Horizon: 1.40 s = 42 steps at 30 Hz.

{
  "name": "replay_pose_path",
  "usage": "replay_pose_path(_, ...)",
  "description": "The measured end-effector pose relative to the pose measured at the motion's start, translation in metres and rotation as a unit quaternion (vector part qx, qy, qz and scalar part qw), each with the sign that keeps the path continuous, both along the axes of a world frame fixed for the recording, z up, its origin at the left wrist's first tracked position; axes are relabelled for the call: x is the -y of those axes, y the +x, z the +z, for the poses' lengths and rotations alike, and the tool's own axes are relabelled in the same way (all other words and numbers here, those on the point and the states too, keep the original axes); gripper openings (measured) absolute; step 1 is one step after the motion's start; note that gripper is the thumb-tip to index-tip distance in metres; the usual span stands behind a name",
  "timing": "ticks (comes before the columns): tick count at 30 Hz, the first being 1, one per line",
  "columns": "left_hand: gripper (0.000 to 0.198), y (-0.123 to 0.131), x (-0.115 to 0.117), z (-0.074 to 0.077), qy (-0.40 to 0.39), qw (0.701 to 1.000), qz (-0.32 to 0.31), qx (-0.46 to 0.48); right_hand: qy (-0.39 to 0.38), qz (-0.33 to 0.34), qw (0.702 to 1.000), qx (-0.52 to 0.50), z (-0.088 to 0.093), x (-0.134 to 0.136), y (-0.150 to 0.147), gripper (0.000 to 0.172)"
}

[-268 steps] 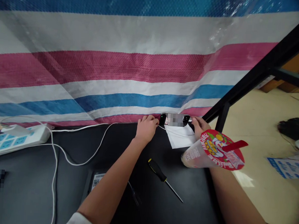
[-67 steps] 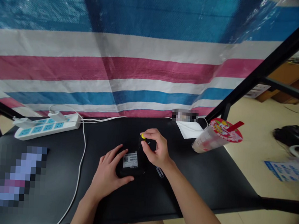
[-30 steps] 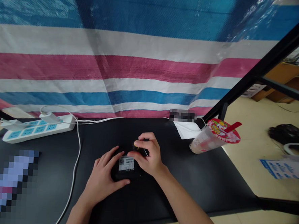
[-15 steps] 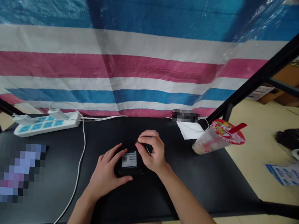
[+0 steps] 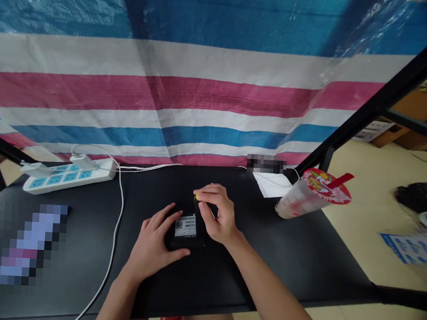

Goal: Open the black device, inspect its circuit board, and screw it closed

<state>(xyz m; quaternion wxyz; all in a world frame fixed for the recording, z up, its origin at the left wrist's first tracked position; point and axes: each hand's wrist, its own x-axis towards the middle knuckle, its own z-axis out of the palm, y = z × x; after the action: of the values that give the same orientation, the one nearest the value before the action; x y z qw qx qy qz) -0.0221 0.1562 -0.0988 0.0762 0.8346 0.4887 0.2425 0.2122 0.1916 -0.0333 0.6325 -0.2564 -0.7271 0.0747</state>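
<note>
A flat black box-shaped device (image 5: 186, 227) with a white barcode label lies on the black table. My left hand (image 5: 157, 243) grips it from the left, fingertips along its far side and thumb at its near edge. Over the device's far right corner, my right hand (image 5: 219, 216) pinches a small screwdriver (image 5: 197, 197) with a yellow end and a dark body. The screwdriver stands roughly upright; its tip is too dark and small to make out.
A white power strip (image 5: 70, 175) with plugs sits at the back left, its white cable (image 5: 117, 226) running forward. A pixelated blue item (image 5: 31, 240) lies left. A lidded drink cup (image 5: 305, 197) and white paper (image 5: 272, 184) are right. A striped sheet (image 5: 188, 95) hangs behind.
The screwdriver's yellow end now shows more clearly, and my right fingers have shifted slightly on it. My left hand and the device stay in nearly the same place.
</note>
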Motion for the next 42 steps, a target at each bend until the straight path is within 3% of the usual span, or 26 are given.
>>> replay_pose_path(8,0.094,0.002,0.000,0.002,-0.008,1.000,0.003,0.003,-0.022,-0.007,0.999,-0.027,-0.003,-0.002,-0.004,0.021)
replay_pose_path(14,0.093,0.002,0.001,0.003,-0.009,1.000,0.003,0.005,-0.042,0.029,0.999,0.011,0.001,0.001,-0.003,0.020)
replay_pose_path(21,0.095,0.002,0.001,0.004,-0.015,1.000,0.006,0.007,-0.032,-0.005,0.999,-0.010,-0.004,-0.004,0.000,0.016)
replay_pose_path(29,0.095,0.002,0.002,0.005,-0.017,1.000,0.006,0.001,-0.022,0.009,1.000,-0.013,-0.004,-0.006,0.002,0.025)
replay_pose_path(36,0.095,0.002,0.002,0.006,-0.019,1.000,0.003,0.000,-0.081,0.059,0.994,0.051,0.002,0.000,0.000,0.031)
replay_pose_path(39,0.094,0.002,0.001,0.005,-0.018,1.000,0.002,-0.003,-0.090,0.088,0.992,-0.002,0.003,0.003,-0.001,0.028)
replay_pose_path(42,0.095,0.002,0.001,0.005,-0.019,1.000,0.002,-0.004,-0.097,0.075,0.983,-0.139,0.011,0.004,0.004,0.022)
